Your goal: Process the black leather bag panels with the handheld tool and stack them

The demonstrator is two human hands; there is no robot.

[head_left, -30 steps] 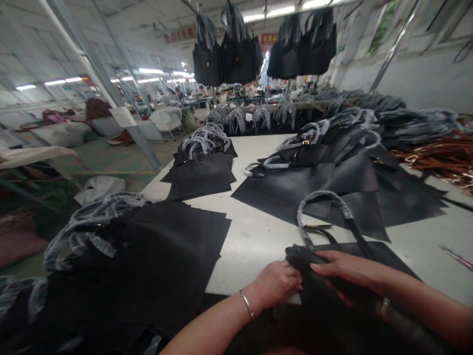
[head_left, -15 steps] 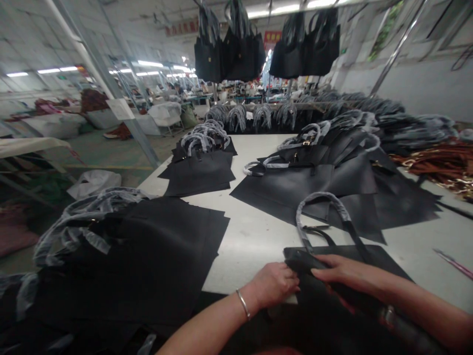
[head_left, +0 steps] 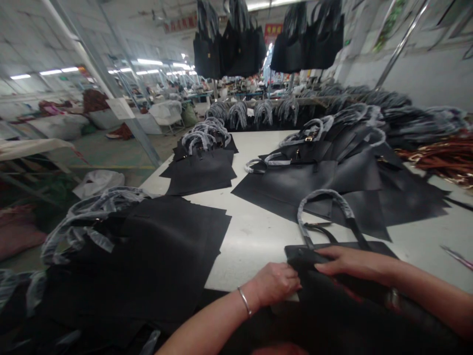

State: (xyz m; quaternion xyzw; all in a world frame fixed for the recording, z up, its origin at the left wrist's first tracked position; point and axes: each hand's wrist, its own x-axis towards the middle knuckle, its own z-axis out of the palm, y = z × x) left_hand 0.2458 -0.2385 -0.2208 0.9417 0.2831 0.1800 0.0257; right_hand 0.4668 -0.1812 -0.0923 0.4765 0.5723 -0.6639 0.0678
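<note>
A black handbag (head_left: 343, 315) lies at the near edge of the table, its plastic-wrapped handle (head_left: 325, 193) standing up in an arch. My left hand (head_left: 277, 285), with a silver bangle at the wrist, is closed on the bag's upper left edge; its fingertips are partly hidden. My right hand (head_left: 351, 264) grips black material at the bag's top, thumb and fingers bent around it. Below my right forearm shows a small shiny metal piece (head_left: 393, 298), too dim to make out. The lower part of the bag is lost in shadow.
Black bag stacks with wrapped handles lie at left (head_left: 148, 256), far left (head_left: 203, 170) and right (head_left: 314, 182). A pointed metal tool (head_left: 456, 256) and brown straps (head_left: 447, 160) are at the right. Black bags (head_left: 242, 52) hang overhead; a metal post (head_left: 111, 88) rises at left.
My right hand has turned slightly flatter over the top of the handbag, and the black material under it has sunk lower. My left hand keeps its place. The view has shifted slightly.
</note>
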